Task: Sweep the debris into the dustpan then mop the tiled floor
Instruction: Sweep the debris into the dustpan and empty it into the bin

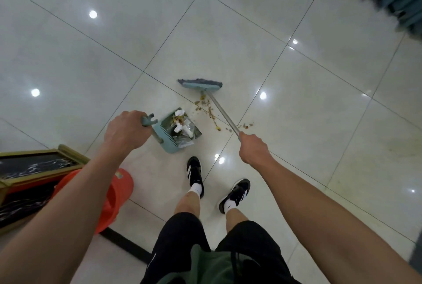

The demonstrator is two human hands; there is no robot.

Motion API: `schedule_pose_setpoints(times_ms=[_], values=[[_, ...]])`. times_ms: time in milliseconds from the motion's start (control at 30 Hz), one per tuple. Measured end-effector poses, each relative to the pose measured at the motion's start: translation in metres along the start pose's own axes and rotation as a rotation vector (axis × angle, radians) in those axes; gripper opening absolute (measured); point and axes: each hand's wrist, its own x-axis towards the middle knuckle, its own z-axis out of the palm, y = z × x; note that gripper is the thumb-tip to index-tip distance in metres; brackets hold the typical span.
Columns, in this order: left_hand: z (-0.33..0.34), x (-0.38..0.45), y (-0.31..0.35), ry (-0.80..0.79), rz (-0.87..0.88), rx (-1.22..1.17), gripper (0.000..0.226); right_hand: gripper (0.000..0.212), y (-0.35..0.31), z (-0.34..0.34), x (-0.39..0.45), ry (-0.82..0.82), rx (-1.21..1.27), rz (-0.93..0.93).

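While our left hand [124, 129] grips the dustpan [177, 131] handle and our right hand [252, 147] grips the broom [201, 84] shaft, the debris [209, 111] lies on the tiled floor [296, 101] between broom head and pan mouth. We should draw short, low strokes toward the pan, keeping its lip pressed flat.

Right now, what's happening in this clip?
A person is sweeping. The left hand grips the dustpan handle; the right hand grips the broom pole. The dustpan already holds paper and scraps. Crumbs lie on the floor between broom head and dustpan. An orange bucket stands nearby.
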Motion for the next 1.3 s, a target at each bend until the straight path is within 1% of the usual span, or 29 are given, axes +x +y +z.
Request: schedule_pose_setpoints(times_ms=[133,233,400,500,633,667,867,967,1033,1133,1300], values=[[-0.006,0.016,-0.011,-0.024,0.024,0.002,0.017,0.062,-0.019,0.001,0.021,-0.017,-0.073,0.008],[-0.010,0.024,-0.015,-0.041,0.032,0.026,0.017,0.060,-0.016,0.011,0.017,-0.035,-0.076,0.037],[-0.011,0.020,-0.012,-0.071,0.039,0.019,0.023,0.053,0.015,0.043,-0.021,-0.075,-0.074,0.104],[-0.009,0.012,-0.003,-0.064,0.037,0.023,0.019,0.055,0.039,0.065,-0.052,-0.129,-0.078,0.153],[-0.002,-0.001,0.007,-0.030,0.065,0.048,0.013,0.058,0.066,0.098,-0.088,-0.154,-0.053,0.175],[0.001,-0.007,0.011,-0.017,0.072,0.066,0.015,0.059,0.071,0.104,-0.095,-0.156,-0.041,0.174],[0.020,-0.049,0.038,0.004,0.150,0.209,0.027,0.054,0.093,0.132,-0.131,-0.114,0.091,0.186],[0.026,-0.060,0.045,0.005,0.183,0.242,0.026,0.061,0.103,0.142,-0.145,-0.096,0.172,0.231],[0.029,-0.065,0.046,0.001,0.192,0.253,0.023,0.061,0.108,0.143,-0.146,-0.073,0.212,0.264],[0.034,-0.070,0.043,0.002,0.176,0.236,0.019,0.055,0.118,0.138,-0.138,-0.036,0.255,0.331],[0.035,-0.067,0.028,0.015,0.159,0.242,0.018,0.047,0.133,0.131,-0.125,-0.028,0.306,0.469]])
